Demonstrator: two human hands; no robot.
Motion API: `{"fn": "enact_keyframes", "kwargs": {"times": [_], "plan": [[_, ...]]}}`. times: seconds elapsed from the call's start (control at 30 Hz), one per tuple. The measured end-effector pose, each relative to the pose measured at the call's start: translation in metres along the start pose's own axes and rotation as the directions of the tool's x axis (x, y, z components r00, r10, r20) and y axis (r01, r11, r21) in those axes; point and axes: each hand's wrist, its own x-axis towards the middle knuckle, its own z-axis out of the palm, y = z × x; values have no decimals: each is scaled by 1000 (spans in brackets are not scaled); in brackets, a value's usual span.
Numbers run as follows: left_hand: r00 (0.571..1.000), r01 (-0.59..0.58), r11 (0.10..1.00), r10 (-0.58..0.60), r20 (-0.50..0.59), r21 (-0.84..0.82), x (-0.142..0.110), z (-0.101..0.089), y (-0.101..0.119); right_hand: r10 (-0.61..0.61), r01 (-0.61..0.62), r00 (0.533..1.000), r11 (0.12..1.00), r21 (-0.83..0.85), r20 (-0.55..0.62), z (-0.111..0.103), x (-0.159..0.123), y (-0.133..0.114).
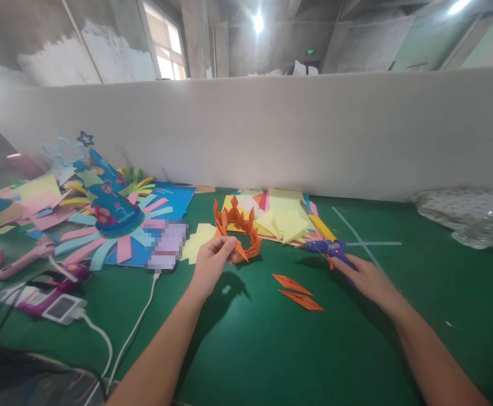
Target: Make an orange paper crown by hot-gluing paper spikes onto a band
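My left hand [216, 260] pinches the near side of an orange folded-paper crown [252, 246], a ring of pointed pieces held above the green table. Its fingertips hide part of the ring. Two loose orange folded-paper pieces [299, 299] lie side by side on the table, between my hands. On the right, my right hand [367, 279] is closed around the handle of a blue-purple glue gun [325, 246] with an orange trigger. The gun's nozzle points left, and my fingers partly cover its grip. A yellow utility knife [322, 225] lies just behind it.
Yellow and coloured paper sheets [289, 206] lie behind the crown. At left are decorated blue cone hats [117, 206], a phone [168, 245] on a white cable, a pink glue gun [22, 262] and a white device [62, 308]. A white partition [293, 129] closes off the back.
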Motion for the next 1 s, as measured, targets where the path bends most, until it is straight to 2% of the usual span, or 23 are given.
{"fn": "enact_keyframes", "kwargs": {"times": [0.1,0.27,0.37,0.47,0.57,0.7,0.77,0.87,0.93,1.0], "plan": [[1000,-13,1000,13,-9,18,1,-1,-1,42,-34,997,990,-136,62,-2,2,8],[999,-45,998,46,-21,33,3,-4,0,85,-96,995,965,-245,-55,7,5,16],[996,-73,997,74,-41,24,3,-6,3,58,-85,994,944,-319,-92,9,4,11],[991,-114,992,118,-59,56,4,-8,5,-72,27,988,949,-313,-134,6,-2,-19],[977,-194,965,206,-52,177,4,-11,7,-262,261,965,960,-105,7,7,-10,-72],[921,-377,836,384,66,399,3,-12,7,-430,411,879,902,130,204,22,-7,-141],[891,-445,776,434,133,447,2,-12,6,-473,422,843,877,230,258,33,1,-163],[869,-485,731,465,171,480,2,-12,4,-492,383,800,859,339,344,50,13,-180],[866,-485,723,476,154,492,2,-12,3,-488,360,789,859,364,373,58,17,-183],[870,-473,738,476,126,482,2,-12,4,-478,351,797,864,360,369,63,19,-185]]}}
